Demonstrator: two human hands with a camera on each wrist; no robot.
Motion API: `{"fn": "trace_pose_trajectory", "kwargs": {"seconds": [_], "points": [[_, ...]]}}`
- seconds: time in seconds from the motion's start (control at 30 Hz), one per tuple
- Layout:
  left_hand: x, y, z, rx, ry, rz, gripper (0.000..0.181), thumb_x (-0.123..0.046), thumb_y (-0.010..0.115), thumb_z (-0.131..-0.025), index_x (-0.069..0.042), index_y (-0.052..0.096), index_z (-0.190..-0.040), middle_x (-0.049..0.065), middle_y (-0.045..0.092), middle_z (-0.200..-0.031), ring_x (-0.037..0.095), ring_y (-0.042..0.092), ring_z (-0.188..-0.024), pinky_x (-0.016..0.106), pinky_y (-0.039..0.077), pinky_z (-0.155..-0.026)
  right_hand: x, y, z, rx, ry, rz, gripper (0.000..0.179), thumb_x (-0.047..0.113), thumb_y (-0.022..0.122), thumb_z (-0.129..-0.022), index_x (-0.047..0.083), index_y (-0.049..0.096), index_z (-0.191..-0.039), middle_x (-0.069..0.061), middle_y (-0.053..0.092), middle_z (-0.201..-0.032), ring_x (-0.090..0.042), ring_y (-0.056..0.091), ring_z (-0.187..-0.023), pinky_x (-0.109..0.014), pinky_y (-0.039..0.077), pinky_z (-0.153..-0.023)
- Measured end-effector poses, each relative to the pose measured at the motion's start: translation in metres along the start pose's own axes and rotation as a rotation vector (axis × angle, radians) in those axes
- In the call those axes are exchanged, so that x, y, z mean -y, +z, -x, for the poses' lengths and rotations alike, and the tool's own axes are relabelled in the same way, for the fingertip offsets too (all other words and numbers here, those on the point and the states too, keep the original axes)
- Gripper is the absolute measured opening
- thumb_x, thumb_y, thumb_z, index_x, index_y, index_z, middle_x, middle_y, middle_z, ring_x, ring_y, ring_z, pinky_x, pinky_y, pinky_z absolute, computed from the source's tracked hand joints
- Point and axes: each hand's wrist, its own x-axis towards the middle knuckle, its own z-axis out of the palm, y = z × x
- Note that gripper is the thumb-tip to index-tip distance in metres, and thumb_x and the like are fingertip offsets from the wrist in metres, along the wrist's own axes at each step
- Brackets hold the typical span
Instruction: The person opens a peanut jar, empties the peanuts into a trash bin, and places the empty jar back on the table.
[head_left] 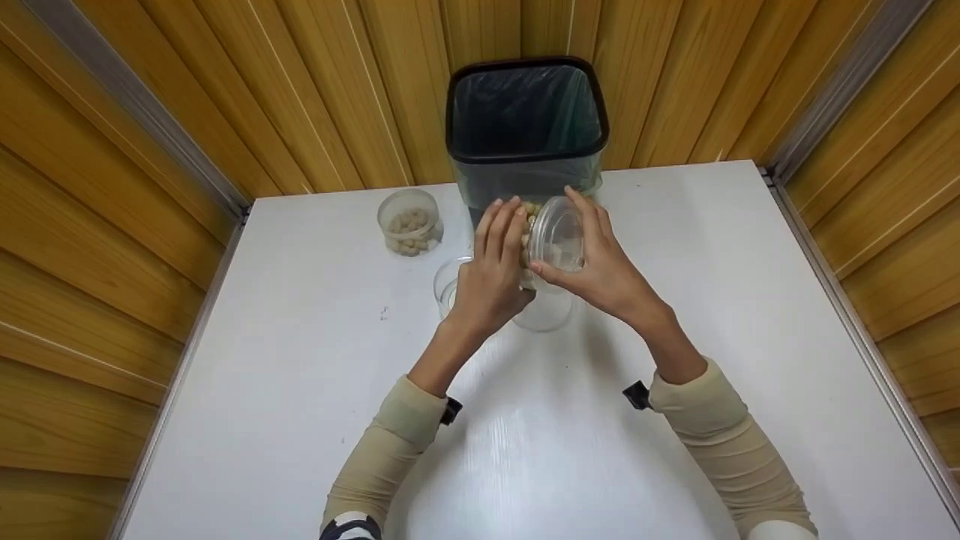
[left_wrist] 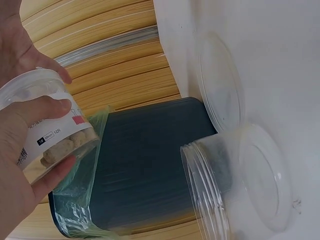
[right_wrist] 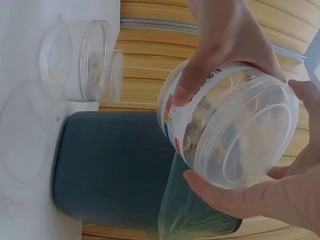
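Note:
Both of my hands are on one clear plastic jar (left_wrist: 60,120) with a white printed label and tan lumps inside, held up on its side in front of the bin. My left hand (head_left: 487,277) grips the jar body, thumb across the label and fingers round the far side. My right hand (head_left: 611,270) holds the clear lid (right_wrist: 250,135) at the jar's end, thumb and fingers spread on opposite sides of its rim. The lid lies against the jar in the right wrist view. Below them on the table stands another clear jar (left_wrist: 205,185), partly behind my left hand.
A loose clear lid (head_left: 544,319) lies flat on the white table (head_left: 285,375) under my hands. Back left stands a clear jar with tan pieces (head_left: 410,223). A dark bin (head_left: 525,160) with a green-tinted liner stands at the back against the wood-panel wall (head_left: 337,90).

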Motion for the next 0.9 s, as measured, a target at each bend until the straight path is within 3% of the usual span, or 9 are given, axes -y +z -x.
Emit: {"fn": "trace_pose_trajectory", "kwargs": {"seconds": [0.1, 0.27, 0.5, 0.67, 0.9], "points": [[0.0, 0.0, 0.0, 0.024, -0.013, 0.033, 0.117, -0.019, 0.095, -0.06, -0.005, 0.025, -0.153, 0.016, 0.031, -0.16, 0.032, 0.025, -0.151, 0.028, 0.057, -0.058, -0.004, -0.001, 0.0, 0.015, -0.125, 0.08, 0.108, 0.036, 0.085, -0.082, 0.019, 0.016, -0.163, -0.012, 0.013, -0.165, -0.03, 0.019, -0.151, -0.062, 0.03, -0.116], [-0.001, -0.004, 0.0, 0.114, -0.056, 0.113, 0.119, -0.027, 0.097, -0.062, -0.004, 0.025, -0.154, 0.015, 0.031, -0.161, 0.031, 0.023, -0.151, 0.033, 0.061, -0.08, -0.012, -0.007, 0.001, 0.053, -0.34, 0.239, 0.109, 0.028, 0.09, -0.075, 0.015, 0.022, -0.16, -0.016, 0.015, -0.165, -0.033, 0.017, -0.151, -0.062, 0.035, -0.112], [0.0, -0.006, 0.001, 0.175, -0.109, 0.193, 0.123, -0.029, 0.099, -0.06, -0.006, 0.024, -0.156, 0.013, 0.03, -0.161, 0.029, 0.024, -0.151, 0.038, 0.061, -0.084, -0.02, -0.016, 0.001, 0.087, -0.508, 0.315, 0.106, 0.027, 0.092, -0.07, 0.017, 0.032, -0.156, -0.012, 0.02, -0.165, -0.034, 0.017, -0.151, -0.061, 0.037, -0.111], [0.004, -0.008, 0.003, 0.179, -0.166, 0.26, 0.125, -0.029, 0.099, -0.061, -0.006, 0.023, -0.157, 0.013, 0.029, -0.162, 0.029, 0.022, -0.152, 0.042, 0.058, -0.092, -0.028, -0.024, 0.003, 0.07, -0.522, 0.303, 0.105, 0.026, 0.093, -0.069, 0.016, 0.033, -0.155, -0.01, 0.021, -0.165, -0.031, 0.017, -0.151, -0.06, 0.035, -0.113], [0.012, -0.012, 0.008, 0.185, -0.21, 0.273, 0.123, -0.026, 0.097, -0.062, -0.008, 0.022, -0.157, 0.011, 0.026, -0.163, 0.027, 0.02, -0.153, 0.043, 0.06, -0.086, -0.063, -0.041, 0.012, 0.002, -0.36, 0.263, 0.108, 0.022, 0.094, -0.069, 0.011, 0.028, -0.154, -0.015, 0.021, -0.163, -0.028, 0.02, -0.151, -0.058, 0.029, -0.118]]}}
